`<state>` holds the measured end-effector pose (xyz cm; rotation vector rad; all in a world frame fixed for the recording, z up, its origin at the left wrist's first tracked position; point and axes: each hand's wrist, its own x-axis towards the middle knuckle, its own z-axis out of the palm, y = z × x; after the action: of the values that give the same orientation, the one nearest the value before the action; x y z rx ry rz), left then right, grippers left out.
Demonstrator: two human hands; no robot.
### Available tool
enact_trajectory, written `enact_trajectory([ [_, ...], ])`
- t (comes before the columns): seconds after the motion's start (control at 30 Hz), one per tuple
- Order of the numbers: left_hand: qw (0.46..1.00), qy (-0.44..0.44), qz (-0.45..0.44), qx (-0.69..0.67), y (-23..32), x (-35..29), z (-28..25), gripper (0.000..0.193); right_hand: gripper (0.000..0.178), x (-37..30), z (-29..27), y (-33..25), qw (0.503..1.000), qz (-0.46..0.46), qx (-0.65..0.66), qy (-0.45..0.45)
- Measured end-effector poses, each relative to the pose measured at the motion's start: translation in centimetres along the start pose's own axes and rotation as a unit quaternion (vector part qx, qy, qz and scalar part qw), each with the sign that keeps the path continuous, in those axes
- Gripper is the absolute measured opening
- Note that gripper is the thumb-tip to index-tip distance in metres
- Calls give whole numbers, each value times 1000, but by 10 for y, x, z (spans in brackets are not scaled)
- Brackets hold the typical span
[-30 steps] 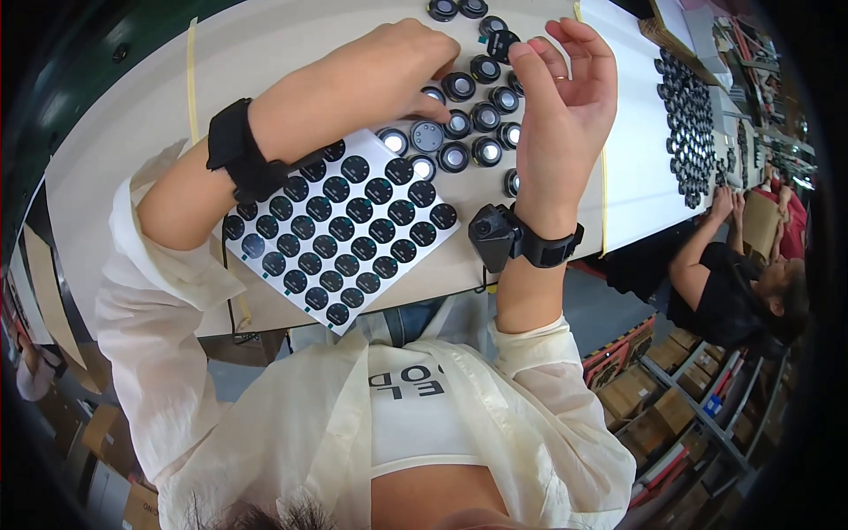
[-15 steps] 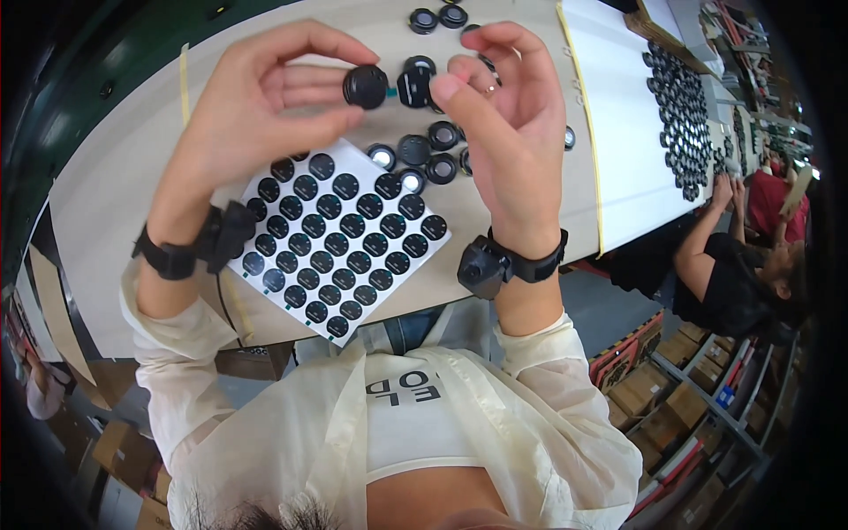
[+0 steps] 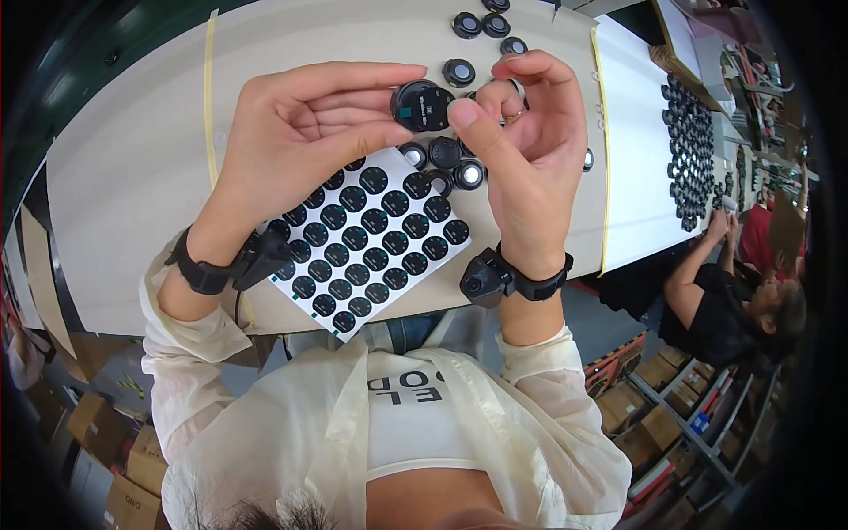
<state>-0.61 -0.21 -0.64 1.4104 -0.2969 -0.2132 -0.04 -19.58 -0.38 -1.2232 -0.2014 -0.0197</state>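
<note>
My left hand grips a black round puck-shaped part between thumb and fingers. Against its face lies a round black sticker with a small green tab, its right edge pinched by the thumb and index finger of my right hand. Whether the sticker is fully in contact cannot be made out. Below my left hand is a white sheet with rows of the same round black stickers, some hidden by my left wrist. Several similar round parts lie just beyond the sheet, partly behind my right hand.
More round parts are scattered at the far side of the beige table. Yellow tape crosses its left side. To the right, a white surface bears a dense group of black parts. A co-worker works at the right.
Both hands have come together and the sticker now overlaps the face of the round part, where before there was a gap. The view has shifted slightly.
</note>
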Motion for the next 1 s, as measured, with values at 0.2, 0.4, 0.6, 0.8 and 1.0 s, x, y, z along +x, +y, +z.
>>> enact_trajectory([
  [0.2, 1000, 7, 8, 7, 0, 0, 2, 40, 45, 0, 1, 1, 1000, 2, -12, 8],
  [0.4, 999, 26, 35, 10, -2, 0, 6, 36, 45, 0, 1, 2, 1000, 4, -22, 10],
  [0.6, 999, 20, 23, 21, -1, -1, 5, 37, 44, 1, 3, 1, 999, 5, -31, 19],
  [0.8, 998, 37, 14, 48, -2, -3, 10, 39, 43, 0, 5, 2, 997, 8, -75, 25],
  [1.0, 996, 66, 16, 54, -2, -5, 12, 37, 44, 1, 3, 5, 991, -13, -131, 20],
])
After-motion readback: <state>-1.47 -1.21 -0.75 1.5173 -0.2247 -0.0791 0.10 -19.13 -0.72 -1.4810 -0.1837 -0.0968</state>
